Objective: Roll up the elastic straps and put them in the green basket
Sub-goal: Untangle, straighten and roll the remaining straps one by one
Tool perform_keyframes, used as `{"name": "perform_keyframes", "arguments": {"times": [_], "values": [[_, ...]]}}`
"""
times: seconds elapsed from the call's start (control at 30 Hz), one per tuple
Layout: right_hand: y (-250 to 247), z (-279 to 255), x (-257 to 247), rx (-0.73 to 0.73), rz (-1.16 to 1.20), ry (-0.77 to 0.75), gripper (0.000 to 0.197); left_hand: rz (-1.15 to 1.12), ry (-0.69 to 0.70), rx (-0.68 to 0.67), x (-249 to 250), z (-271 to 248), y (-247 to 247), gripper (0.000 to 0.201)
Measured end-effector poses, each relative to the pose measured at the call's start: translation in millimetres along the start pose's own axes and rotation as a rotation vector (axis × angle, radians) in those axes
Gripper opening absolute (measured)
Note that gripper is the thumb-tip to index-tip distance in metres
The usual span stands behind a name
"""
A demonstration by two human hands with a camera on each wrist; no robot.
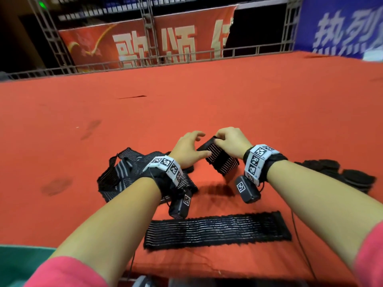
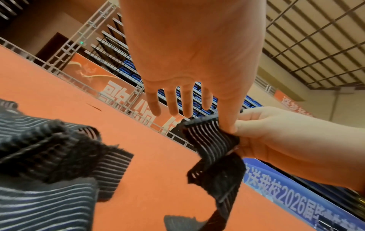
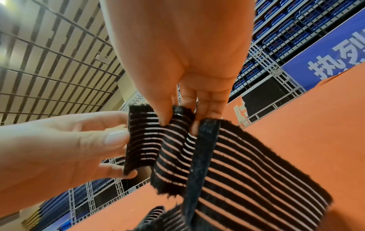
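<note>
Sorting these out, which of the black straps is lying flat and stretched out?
The flat strap nearest the person; the others are held or heaped in a tangled pile.

We cannot see the left end of the tangled black striped elastic straps (image 1: 116, 175), hidden behind the left forearm; the dark round pile (image 1: 352, 177) is blurred.

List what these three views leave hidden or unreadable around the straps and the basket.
- Green basket: not clearly in any view; only a green patch at the head view's bottom-left edge, too cropped to identify.
- Tangled straps: the left forearm covers part, so their count is unclear.
- Held strap: the right hand hides how far it is rolled.
- Dark pile: blurred beside the right forearm.
</note>
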State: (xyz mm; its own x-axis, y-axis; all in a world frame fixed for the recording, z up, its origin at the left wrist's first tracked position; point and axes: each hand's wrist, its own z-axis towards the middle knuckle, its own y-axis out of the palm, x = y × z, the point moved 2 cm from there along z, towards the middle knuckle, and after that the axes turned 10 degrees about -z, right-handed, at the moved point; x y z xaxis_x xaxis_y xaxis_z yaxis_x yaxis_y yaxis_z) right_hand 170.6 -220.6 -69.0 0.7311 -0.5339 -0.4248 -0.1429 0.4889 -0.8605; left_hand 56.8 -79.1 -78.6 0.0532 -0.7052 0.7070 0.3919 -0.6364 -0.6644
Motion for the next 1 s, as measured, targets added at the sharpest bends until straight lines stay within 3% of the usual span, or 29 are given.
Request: {"name": "perform_keyframes", "arguments": {"times": [0.13, 0.23, 0.33, 0.6, 0.87, 1.0], "values": [[-14, -16, -8, -0.016, 0.026, -0.042, 0.015, 0.043, 0.08, 0.063, 29, -7, 2, 0.018], [-20, -28, -8, -0.094, 0.045, -0.078, 0.018, 0.047, 0.084, 0.11, 43, -15, 0, 0.018], [-21, -38, -6, -0.185, 0.072, -0.1, 0.035, 0.052, 0.072, 0.124, 50, -20, -4, 0.017], [-15, -49, 1, -0.2, 0.071, -0.037, 0.075, -0.001, 0.018, 0.216, 45, -36, -26, 0.018], [-23, -53, -12, -0.148, 0.101, -0.013, 0.041, -0.056, -0.014, 0.235, 49, -45, -38, 0.004], [-24, -54, -27, -0.109, 0.199, -0.051, 0.032, -0.073, -0.029, 0.174, 60, -44, -34, 0.009]]}}
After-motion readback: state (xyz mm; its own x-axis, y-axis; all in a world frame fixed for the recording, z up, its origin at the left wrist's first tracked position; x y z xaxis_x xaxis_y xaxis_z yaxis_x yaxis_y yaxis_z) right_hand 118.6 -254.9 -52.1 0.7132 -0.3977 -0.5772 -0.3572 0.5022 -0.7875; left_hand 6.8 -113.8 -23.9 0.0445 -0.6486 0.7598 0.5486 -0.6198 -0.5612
